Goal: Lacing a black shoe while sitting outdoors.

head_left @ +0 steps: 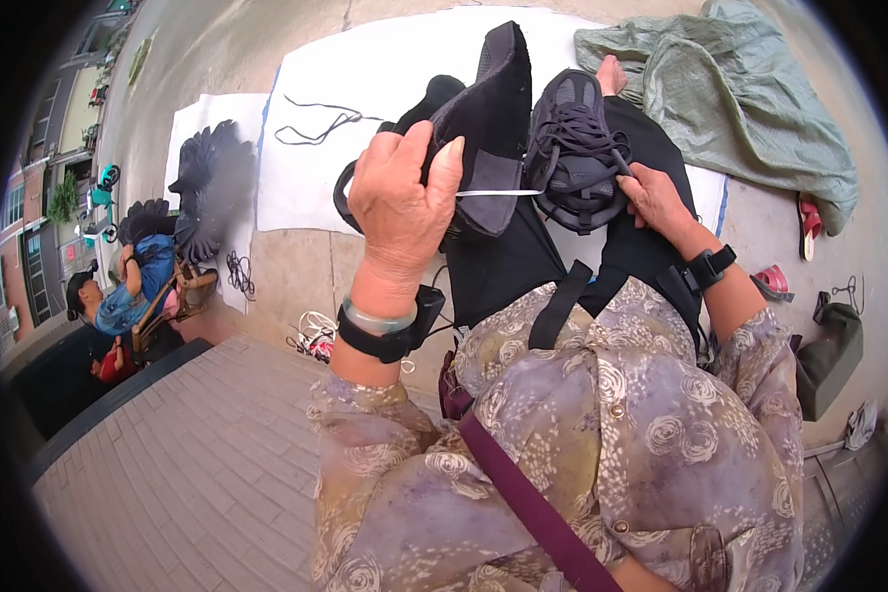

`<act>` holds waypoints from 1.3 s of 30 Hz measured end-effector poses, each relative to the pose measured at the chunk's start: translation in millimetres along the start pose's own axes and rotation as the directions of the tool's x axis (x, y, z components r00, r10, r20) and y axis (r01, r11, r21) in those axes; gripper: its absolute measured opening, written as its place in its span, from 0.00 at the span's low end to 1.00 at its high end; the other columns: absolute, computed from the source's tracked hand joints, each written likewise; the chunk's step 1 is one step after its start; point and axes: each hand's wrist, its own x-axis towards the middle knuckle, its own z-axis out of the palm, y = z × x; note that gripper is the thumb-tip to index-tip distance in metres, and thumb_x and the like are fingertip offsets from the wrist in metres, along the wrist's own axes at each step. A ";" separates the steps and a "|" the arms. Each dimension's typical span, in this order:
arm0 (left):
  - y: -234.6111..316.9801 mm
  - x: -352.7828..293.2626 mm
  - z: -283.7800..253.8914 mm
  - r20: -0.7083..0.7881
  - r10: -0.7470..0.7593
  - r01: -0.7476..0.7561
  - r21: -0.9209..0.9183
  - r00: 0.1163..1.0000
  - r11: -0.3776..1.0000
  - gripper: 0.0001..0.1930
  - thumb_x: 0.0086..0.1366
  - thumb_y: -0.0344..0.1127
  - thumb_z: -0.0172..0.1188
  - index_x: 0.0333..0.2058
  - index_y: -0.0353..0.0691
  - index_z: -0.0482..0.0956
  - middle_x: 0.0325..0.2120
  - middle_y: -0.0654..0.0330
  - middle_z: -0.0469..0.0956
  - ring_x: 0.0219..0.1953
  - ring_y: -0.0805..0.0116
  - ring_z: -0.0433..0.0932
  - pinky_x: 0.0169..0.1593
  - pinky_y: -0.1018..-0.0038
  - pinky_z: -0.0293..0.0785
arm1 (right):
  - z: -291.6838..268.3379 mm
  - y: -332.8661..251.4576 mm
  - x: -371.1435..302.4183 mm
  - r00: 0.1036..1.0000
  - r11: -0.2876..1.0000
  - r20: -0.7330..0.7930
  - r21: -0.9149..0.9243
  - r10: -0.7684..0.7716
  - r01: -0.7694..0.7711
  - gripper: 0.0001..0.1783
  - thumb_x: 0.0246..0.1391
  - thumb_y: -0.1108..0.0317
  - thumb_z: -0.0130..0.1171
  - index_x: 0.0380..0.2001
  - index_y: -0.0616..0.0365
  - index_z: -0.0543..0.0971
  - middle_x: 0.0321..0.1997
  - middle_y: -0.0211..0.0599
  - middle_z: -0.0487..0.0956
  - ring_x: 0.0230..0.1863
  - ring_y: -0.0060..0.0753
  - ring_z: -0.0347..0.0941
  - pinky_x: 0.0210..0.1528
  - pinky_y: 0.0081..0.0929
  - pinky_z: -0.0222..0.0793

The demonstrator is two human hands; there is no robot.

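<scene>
A dark lace-up shoe (574, 148) lies between my thighs, its toe pointing away from me. My right hand (656, 200) is closed on the shoe's right side near the opening, fingertips by a lace. My left hand (405, 197) is closed, its thumb raised. From it a thin white strand (498, 192) runs straight across to the shoe's opening; whether it is cord or a stiff strip, I cannot tell. Behind and beside my left hand stands a black and grey piece (485, 118), perhaps another shoe part. My left fingers partly hide it.
A white sheet (316, 187) lies under my legs, with a loose black cord (331, 123) on it. Dark pieces (207, 183) are heaped at left, near seated people (133, 286). A grey-green cloth (730, 109), red sandals (775, 284) and a dark bag (831, 357) lie right.
</scene>
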 end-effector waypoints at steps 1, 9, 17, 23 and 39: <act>-4.1 -1.3 4.0 0.011 -0.030 0.031 -0.058 0.999 0.998 0.13 0.53 0.38 0.61 0.32 0.34 0.77 0.23 0.57 0.72 0.26 0.60 0.71 0.31 0.69 0.68 | -0.1 -0.3 0.8 1.000 0.999 0.011 -0.044 -0.027 0.028 0.15 0.55 0.60 0.47 0.26 0.64 0.69 0.13 0.38 0.69 0.10 0.30 0.68 0.15 0.26 0.65; 2.4 -49.6 3.7 0.334 -0.390 0.512 -0.618 0.858 0.596 0.31 0.60 0.39 0.58 0.57 0.28 0.58 0.49 0.46 0.68 0.47 0.63 0.70 0.48 0.70 0.68 | -2.5 -3.9 -4.2 0.996 0.994 0.050 -0.080 -0.073 0.077 0.17 0.52 0.57 0.46 0.29 0.63 0.71 0.14 0.40 0.70 0.11 0.34 0.71 0.21 0.29 0.69; 20.0 -56.3 19.8 0.639 -0.126 0.508 -0.459 0.759 0.729 0.17 0.48 0.33 0.68 0.34 0.32 0.72 0.28 0.56 0.76 0.29 0.70 0.75 0.36 0.76 0.70 | -7.9 2.7 -2.7 0.994 0.997 0.089 0.034 -0.071 0.068 0.18 0.53 0.57 0.50 0.29 0.65 0.69 0.17 0.41 0.71 0.11 0.32 0.71 0.17 0.27 0.68; 66.3 -55.0 46.8 0.493 0.402 -0.152 -0.471 0.772 0.869 0.15 0.44 0.33 0.65 0.28 0.35 0.70 0.18 0.54 0.73 0.24 0.55 0.74 0.28 0.66 0.69 | -5.4 15.1 2.2 0.990 0.975 0.107 0.212 -0.095 0.071 0.17 0.55 0.59 0.50 0.33 0.66 0.70 0.19 0.36 0.73 0.14 0.27 0.72 0.16 0.22 0.68; 80.9 -47.1 98.9 0.507 0.538 -0.343 -0.430 0.674 0.835 0.11 0.47 0.31 0.60 0.30 0.34 0.71 0.23 0.54 0.73 0.27 0.57 0.74 0.29 0.66 0.71 | 5.5 -27.7 -53.0 0.830 0.779 -0.256 -0.554 -0.496 0.294 0.23 0.44 0.58 0.59 0.41 0.60 0.69 0.31 0.41 0.69 0.34 0.43 0.70 0.35 0.35 0.67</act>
